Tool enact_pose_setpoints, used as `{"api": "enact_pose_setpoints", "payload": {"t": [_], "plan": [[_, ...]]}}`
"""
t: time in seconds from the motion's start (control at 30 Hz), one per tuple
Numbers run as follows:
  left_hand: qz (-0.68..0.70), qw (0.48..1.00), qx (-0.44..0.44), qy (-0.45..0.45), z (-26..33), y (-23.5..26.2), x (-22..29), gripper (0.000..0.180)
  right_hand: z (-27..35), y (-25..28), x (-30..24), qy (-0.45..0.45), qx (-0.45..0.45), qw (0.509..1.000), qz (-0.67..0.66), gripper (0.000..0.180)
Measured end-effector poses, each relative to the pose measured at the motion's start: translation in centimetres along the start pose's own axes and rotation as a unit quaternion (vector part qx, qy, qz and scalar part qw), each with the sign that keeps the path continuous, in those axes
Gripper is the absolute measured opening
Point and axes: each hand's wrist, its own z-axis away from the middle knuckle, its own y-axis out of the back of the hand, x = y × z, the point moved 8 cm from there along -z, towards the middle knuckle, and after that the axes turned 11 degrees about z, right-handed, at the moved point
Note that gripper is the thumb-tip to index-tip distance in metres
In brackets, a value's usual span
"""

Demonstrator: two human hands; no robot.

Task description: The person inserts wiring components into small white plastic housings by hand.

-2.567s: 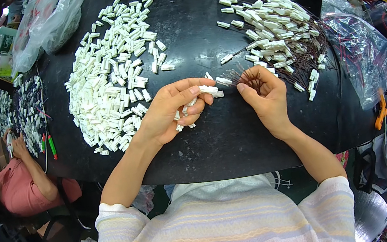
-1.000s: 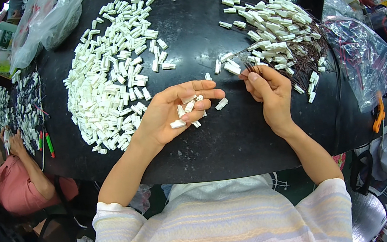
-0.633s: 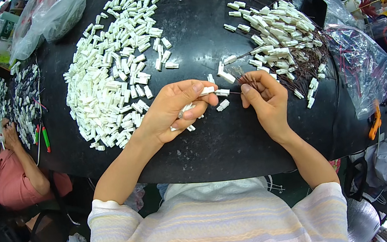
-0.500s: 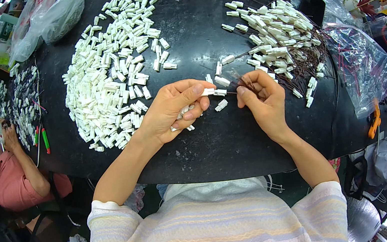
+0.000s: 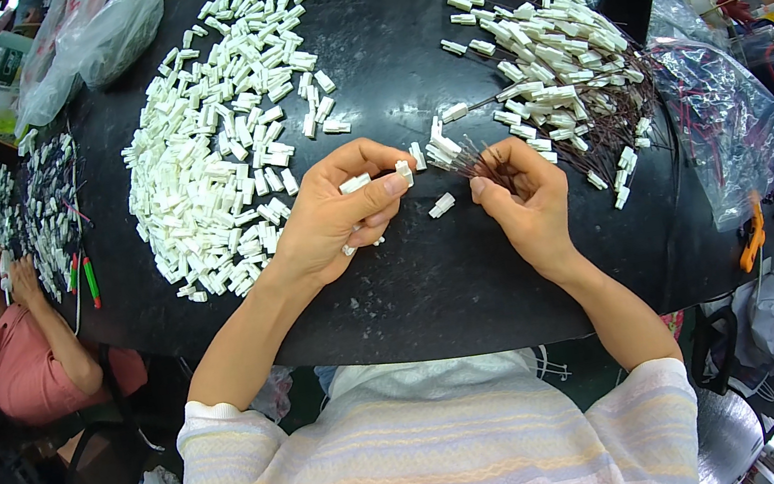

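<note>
Currently, the left hand (image 5: pixel 335 222) pinches a white connector housing (image 5: pixel 404 172), the right hand (image 5: pixel 525 205) pinches a wire bundle (image 5: pixel 465 161); wired housings (image 5: pixel 550 44) pile upper right, while the larger empty-housing pile (image 5: pixel 220 147) remains upper left.

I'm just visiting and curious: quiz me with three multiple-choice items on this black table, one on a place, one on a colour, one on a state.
1. Where is the big pile of loose white plastic housings?
A. On the person's left
B. On the person's right
C. On the floor

2. What colour is the table?
A. White
B. Black
C. Green

3. What is the right hand doing?
A. Resting flat and empty
B. Pinching a bundle of thin dark wires
C. Holding scissors

Answers: 1 A, the pile lies beyond the left hand. 2 B, its bare surface is black. 3 B, the fingers close on the wires.
</note>
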Motion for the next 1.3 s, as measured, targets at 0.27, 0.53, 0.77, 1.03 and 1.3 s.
{"api": "enact_pose_setpoints", "payload": {"t": [0.27, 0.53, 0.77, 1.03, 1.3], "plan": [[0.153, 0.987, 0.002, 0.055, -0.1, 0.4, -1.0, 0.006, 0.1, -0.4, -1.1, 0.019, -0.02, 0.999, 0.037, 0.009], [0.151, 0.986, 0.006, 0.067, -0.1, 0.1, -1.3, 0.006, 0.1, -0.4, -0.8, 0.015, -0.015, 0.998, 0.057, 0.009], [0.031, 0.999, 0.007, 0.037, 0.0, -0.4, -0.9, 0.009, 0.2, -0.3, -0.7, 0.024, -0.023, 0.998, 0.053, 0.009], [0.016, 0.999, -0.001, 0.045, 0.1, -0.6, -1.4, 0.011, 0.3, -0.9, -0.9, 0.049, -0.015, 0.998, 0.03, 0.01], [0.223, 0.969, -0.017, 0.107, -0.3, -0.3, -1.8, 0.027, -0.3, 0.2, -0.6, -0.006, 0.007, 1.0, -0.013, 0.011]]}}
